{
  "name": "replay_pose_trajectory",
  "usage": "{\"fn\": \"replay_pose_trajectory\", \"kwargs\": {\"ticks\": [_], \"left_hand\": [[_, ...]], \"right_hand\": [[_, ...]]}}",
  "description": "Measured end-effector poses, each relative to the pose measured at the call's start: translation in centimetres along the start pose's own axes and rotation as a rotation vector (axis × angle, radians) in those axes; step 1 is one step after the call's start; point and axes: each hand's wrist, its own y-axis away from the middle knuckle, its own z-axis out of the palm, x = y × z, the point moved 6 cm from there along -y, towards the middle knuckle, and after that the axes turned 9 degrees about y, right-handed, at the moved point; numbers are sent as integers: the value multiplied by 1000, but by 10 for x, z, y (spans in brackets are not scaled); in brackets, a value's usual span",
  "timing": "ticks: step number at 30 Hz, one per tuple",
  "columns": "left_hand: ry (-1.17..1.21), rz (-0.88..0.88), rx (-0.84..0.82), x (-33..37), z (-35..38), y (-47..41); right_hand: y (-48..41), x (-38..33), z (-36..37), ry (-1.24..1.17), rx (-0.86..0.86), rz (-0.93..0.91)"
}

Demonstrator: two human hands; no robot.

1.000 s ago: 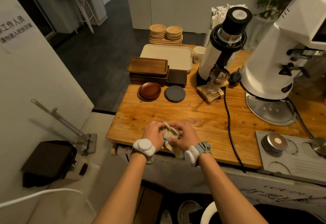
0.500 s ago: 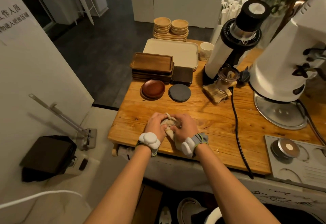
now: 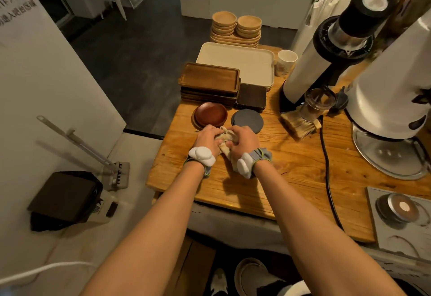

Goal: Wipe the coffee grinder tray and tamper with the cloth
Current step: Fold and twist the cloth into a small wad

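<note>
The left hand (image 3: 207,138) and right hand (image 3: 242,140) meet over the wooden counter (image 3: 291,174), fingers clenched round the bunched cloth (image 3: 225,138). Its long axis runs far to near, loose tail pointing nearward. The tamper (image 3: 402,208) sits well right.

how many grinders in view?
2: slim grinder behind the brush; big grinder at the right edge, partly cut off. More may sit off-frame.
</note>
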Motion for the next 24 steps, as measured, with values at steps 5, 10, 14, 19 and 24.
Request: {"fn": "replay_pose_trajectory", "kwargs": {"ticks": [5, 10, 14, 19, 24], "left_hand": [[0, 9, -12, 0, -7, 9], [6, -50, -17, -14, -18, 38], [28, -98, 8, -25, -27, 71], [29, -131, 37, -38, -34, 99], [59, -135, 60, -38, -37, 96]], "right_hand": [[9, -2, 0, -16, -1, -37], [37, -14, 12, -52, -41, -114], [64, -22, 27, -35, -71, -140], [84, -34, 38, -59, -97, -165], [87, -35, 33, -207, 4, -132]]}}
